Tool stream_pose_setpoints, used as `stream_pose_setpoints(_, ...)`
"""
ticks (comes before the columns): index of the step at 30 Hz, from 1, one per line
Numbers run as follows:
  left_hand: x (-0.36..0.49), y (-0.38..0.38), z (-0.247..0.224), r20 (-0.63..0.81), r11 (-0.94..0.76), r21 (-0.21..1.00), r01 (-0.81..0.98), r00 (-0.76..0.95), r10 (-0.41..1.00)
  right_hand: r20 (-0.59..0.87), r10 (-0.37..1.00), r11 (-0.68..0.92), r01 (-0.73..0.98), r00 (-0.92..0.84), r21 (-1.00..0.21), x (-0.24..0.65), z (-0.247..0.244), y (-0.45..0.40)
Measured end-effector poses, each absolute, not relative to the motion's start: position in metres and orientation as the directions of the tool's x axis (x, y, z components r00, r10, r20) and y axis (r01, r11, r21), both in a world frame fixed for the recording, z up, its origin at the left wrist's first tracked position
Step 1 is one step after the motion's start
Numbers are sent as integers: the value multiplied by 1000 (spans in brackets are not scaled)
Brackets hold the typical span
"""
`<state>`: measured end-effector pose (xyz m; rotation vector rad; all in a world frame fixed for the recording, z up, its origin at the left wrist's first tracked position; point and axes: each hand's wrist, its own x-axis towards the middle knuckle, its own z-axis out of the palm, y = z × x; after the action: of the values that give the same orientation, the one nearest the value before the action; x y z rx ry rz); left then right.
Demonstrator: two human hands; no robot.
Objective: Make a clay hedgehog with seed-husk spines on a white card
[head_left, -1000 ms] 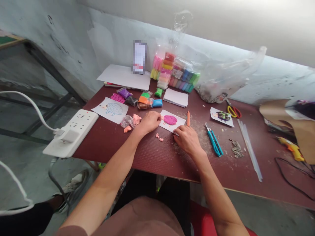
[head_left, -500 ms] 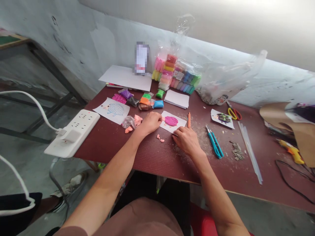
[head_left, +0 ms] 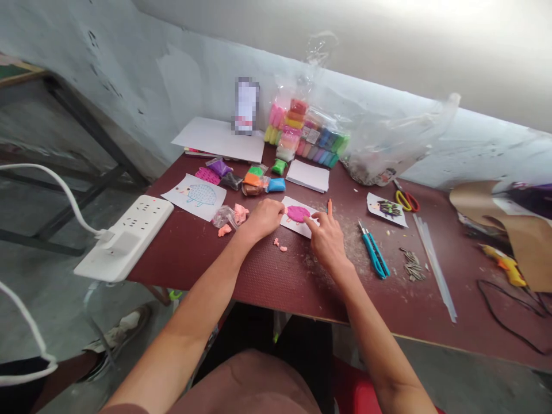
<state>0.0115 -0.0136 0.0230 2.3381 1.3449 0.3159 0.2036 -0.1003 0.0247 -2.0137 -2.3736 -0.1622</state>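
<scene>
A small white paper card [head_left: 307, 230] lies before me with a magenta clay hedgehog body [head_left: 297, 214] on it and orange-drawn feet below. At the card's left end, beside a bit of peach clay, my left hand [head_left: 266, 218] has its fingers curled together; whatever they pinch is hidden. My right hand [head_left: 328, 240] rests at the card's right side, fingers apart, the index finger reaching toward the magenta clay. Small peach clay bits [head_left: 283, 249] lie on the table below the card. An orange stick-like tool [head_left: 330, 207] stands out just beyond my right fingers.
Left: hedgehog drawing [head_left: 198, 195], opened peach clay [head_left: 240, 214], power strip [head_left: 129, 238]. Behind: clay packets [head_left: 254, 183], paper stack [head_left: 307, 175], bagged clay [head_left: 308, 135]. Right: teal cutter [head_left: 374, 253], scissors [head_left: 405, 201], finished hedgehog card [head_left: 387, 210], seed-like pile [head_left: 414, 265], glue sticks [head_left: 435, 267], glue gun [head_left: 504, 265].
My right hand has lifted slightly off the card's lower right corner and spread its fingers, the index moving toward the magenta clay. My left hand stays at the card's left end.
</scene>
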Motion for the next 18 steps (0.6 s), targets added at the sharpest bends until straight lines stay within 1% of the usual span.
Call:
stream_pose_setpoints(3,12,-14,24,-18,-435,457,775,497,867,67,983,169,984,-173,61,205,19,-95)
stream_pose_setpoints(5,14,-17,26,29,-454,439,775,493,870,65,984,163,985,-166,49,205,16,-92)
stream_pose_setpoints(6,17,-19,27,69,-478,425,768,499,864,69,984,161,986,-163,42,205,15,-92)
stream_pose_setpoints(8,23,-23,27,137,-581,402,707,581,802,81,983,163,986,-164,22,205,12,-92)
stream_pose_setpoints(10,29,-27,26,130,-669,355,653,674,727,103,981,169,986,-167,-9,205,9,-92)
stream_pose_setpoints(12,34,-30,23,117,-717,304,627,722,682,144,975,178,983,-168,-55,208,5,-91)
stream_pose_setpoints(14,37,-31,20,107,-732,267,627,735,669,198,966,193,974,-167,-118,212,2,-90)
stream_pose_setpoints(16,38,-31,18,105,-730,255,634,733,672,244,959,191,967,-146,-170,216,-1,-88)
stream_pose_setpoints(18,37,-31,17,104,-728,257,635,731,674,261,959,160,973,-113,-165,217,-1,-87)
